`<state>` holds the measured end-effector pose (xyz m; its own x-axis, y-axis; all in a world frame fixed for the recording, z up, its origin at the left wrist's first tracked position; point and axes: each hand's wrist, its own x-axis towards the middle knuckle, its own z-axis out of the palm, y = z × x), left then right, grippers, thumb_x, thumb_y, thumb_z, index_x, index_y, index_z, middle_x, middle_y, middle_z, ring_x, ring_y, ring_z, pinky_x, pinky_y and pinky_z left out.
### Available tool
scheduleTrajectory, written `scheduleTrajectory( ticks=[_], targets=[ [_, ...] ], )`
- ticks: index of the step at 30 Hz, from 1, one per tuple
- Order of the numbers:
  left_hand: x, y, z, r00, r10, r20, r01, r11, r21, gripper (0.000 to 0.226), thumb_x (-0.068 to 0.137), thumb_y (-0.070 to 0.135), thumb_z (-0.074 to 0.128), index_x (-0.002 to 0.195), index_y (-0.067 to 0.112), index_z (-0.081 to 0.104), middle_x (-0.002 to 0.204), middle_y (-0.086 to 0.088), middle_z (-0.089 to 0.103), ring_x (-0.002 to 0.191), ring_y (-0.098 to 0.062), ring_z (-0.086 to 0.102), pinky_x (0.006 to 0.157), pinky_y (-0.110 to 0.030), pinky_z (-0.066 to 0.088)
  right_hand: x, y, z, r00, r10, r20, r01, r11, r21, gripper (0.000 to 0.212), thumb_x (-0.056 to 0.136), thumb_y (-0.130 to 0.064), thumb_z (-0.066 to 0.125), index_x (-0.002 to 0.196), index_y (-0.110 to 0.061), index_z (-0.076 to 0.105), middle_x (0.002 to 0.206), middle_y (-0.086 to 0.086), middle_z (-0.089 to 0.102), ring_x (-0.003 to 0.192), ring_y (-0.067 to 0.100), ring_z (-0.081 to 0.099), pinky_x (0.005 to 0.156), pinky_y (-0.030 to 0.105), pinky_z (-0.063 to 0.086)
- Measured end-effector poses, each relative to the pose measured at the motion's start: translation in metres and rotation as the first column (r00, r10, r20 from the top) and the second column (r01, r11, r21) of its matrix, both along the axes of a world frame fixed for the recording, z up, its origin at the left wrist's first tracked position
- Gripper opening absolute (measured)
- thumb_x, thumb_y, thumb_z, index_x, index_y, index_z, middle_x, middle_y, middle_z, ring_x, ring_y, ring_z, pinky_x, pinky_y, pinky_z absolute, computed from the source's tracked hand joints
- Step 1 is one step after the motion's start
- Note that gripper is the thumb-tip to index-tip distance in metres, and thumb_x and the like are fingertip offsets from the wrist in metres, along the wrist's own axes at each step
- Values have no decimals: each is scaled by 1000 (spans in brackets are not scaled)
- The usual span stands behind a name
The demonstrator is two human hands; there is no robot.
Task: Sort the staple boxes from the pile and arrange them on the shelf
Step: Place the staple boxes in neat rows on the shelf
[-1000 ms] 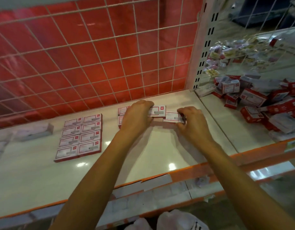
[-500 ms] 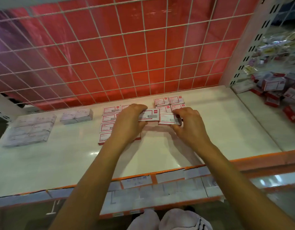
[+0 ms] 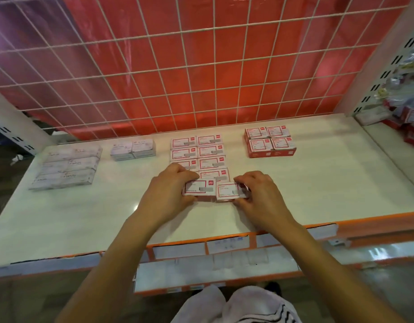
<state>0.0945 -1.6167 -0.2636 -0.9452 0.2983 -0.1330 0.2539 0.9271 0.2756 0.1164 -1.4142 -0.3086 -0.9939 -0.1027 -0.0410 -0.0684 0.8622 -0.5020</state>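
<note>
On the white shelf (image 3: 318,183) lies a two-column block of red-and-white staple boxes (image 3: 196,152). At its near end my left hand (image 3: 171,190) grips one staple box (image 3: 199,187) by its left side. My right hand (image 3: 259,194) pinches a second staple box (image 3: 227,191) by its right end, side by side with the first. Both boxes sit flat on the shelf just in front of the block. A separate group of red staple boxes (image 3: 270,142) stands farther right near the back.
Pale grey boxes (image 3: 66,169) lie at the left, with a smaller pale stack (image 3: 132,149) beside them. The loose pile of boxes (image 3: 409,122) shows at the far right past the shelf upright. A wire grid (image 3: 201,66) backs the shelf. An orange rail (image 3: 376,220) edges the front.
Both hands have carried the two boxes leftward from the right group to the near end of the two-column block. The view has swung left, so the pile is nearly out of sight.
</note>
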Motion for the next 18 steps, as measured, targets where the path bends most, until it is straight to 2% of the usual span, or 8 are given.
scheduleTrajectory(
  ticks=[8, 13, 18],
  targets=[
    [9, -26, -13, 999, 32, 17, -32, 999, -21, 55, 83, 40, 69, 135, 32, 51, 131, 3, 49, 112, -16, 54, 95, -26, 46, 4, -22, -1, 1000, -11, 9, 11, 1000, 11, 53, 86, -27, 66, 135, -20, 48, 130, -1, 48, 119, 15, 41, 99, 18, 30],
    [12, -34, -19, 999, 43, -28, -44, 999, -12, 51, 84, 44, 67, 130, 28, 53, 130, 4, 51, 108, -15, 59, 90, -26, 50, 5, -29, 0, 999, -32, 6, 32, 999, 7, 50, 86, -26, 66, 133, -19, 51, 129, 0, 48, 117, 15, 43, 98, 18, 33],
    [14, -37, -26, 995, 52, -82, -55, 998, -30, 48, 87, 47, 62, 129, 29, 49, 126, 7, 53, 105, -13, 59, 83, -24, 51, 5, -34, 2, 997, -78, 3, 78, 995, -67, 44, 85, -22, 68, 126, -18, 55, 128, 1, 47, 112, 14, 49, 93, 15, 34]
  ],
)
